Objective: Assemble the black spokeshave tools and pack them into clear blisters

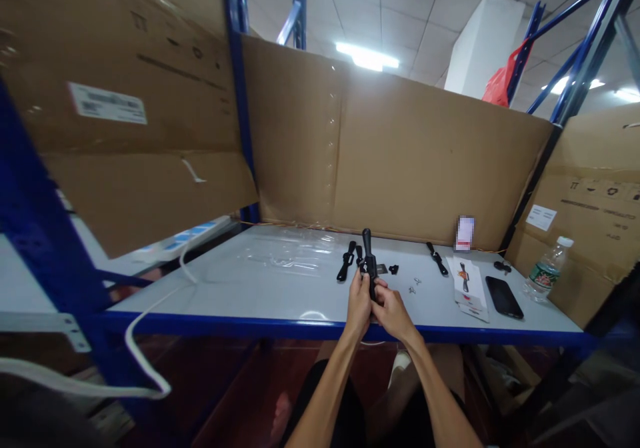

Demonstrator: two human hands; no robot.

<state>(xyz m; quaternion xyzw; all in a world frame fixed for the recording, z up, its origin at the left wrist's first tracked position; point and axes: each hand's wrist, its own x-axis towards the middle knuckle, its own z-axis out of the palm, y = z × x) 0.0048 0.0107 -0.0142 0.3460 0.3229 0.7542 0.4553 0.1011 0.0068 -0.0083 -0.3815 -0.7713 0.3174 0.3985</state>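
Closes from the left around the lower end of a slim black device [369, 261]: left hand [358, 301], fingers curled shut. Pinches the same lower end from the right: right hand [393, 311], thumb and fingertips pressed together on it.

Rises straight out of the two hands, base buried between them, upper half standing free above the knuckles. Runs with its long axis up the picture, away from the body, and points its rounded tip toward the cardboard wall [400, 161] at the back. Hangs over the near part of the table [250, 288], just inside the blue front edge. Cannot tell whether it touches the surface.

Just beyond the hands, flat on the table: a long black strap piece [346, 261] left of the device, a shorter black piece [359, 253] just beside that, a small black bit [393, 269] to the right, and a few pale metal parts [414, 283] near it.

Farther right: a second black strap [437, 259], a white leaflet [470, 295], a dark phone [504, 297] lying flat just beside the leaflet, and a water bottle [545, 275] standing upright at the table's right end.

Against the wall, a small upright card [465, 233], blurred.

Far left: a white power strip [193, 238] and a white cable [150, 341] looping down past the table's edge.
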